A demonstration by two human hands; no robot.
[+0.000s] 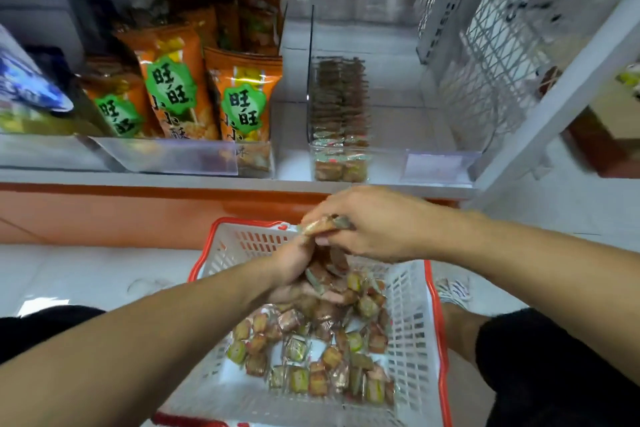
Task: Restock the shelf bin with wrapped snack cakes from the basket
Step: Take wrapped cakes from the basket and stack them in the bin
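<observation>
Cakes [313,355] lay mid-frame in the basket [414,315]; our left hand [294,274] cupped several, right hand [367,225] pinched one. Square the stack before binning [341,135].

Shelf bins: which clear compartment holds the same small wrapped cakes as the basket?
The narrow clear bin right of the orange snack bags, with a row of wrapped cakes; the compartments beside it show none.

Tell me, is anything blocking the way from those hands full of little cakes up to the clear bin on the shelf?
Nothing visible does. The right hand and left hand hold snack cakes above the basket. The shelf bin sits straight ahead, open on top, and only the shelf's front lip lies between, lower than the bin's top.
</observation>
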